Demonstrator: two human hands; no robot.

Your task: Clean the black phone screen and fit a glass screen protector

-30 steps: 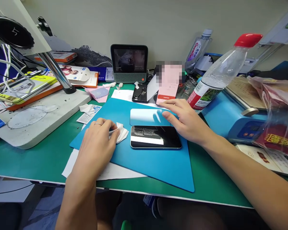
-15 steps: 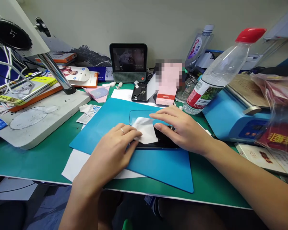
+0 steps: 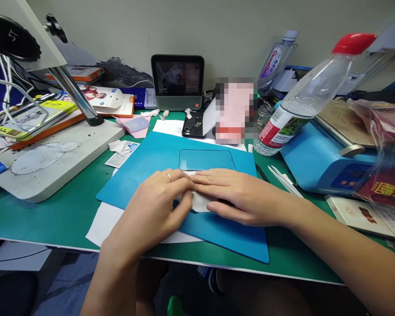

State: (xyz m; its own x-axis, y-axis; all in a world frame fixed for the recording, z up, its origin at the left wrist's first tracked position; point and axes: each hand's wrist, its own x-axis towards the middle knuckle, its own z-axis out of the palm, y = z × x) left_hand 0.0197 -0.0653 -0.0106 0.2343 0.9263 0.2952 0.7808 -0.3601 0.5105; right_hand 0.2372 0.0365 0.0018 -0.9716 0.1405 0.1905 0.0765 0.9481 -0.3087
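Both my hands rest together on a blue mat [image 3: 151,153] in the middle of the green desk. A ring shows on my left hand [image 3: 156,199], whose fingers are closed on a white wipe [image 3: 200,203]. My right hand [image 3: 240,197] lies flat, fingers stretched out, across the wipe and the dark phone beneath it. The phone is almost wholly hidden under the hands. Just beyond the fingertips a clear screen protector [image 3: 206,159] lies flat on the mat.
A tilted water bottle [image 3: 296,105] and a blue machine [image 3: 316,162] stand at the right. A white stand base [image 3: 52,158] sits at the left. At the back are a small screen device [image 3: 177,81], a black phone [image 3: 194,125] and a propped phone [image 3: 233,109].
My left hand carried the wipe from the mat's left onto the phone. My right hand came back from the propped phone and now lies flat over the wipe and phone.
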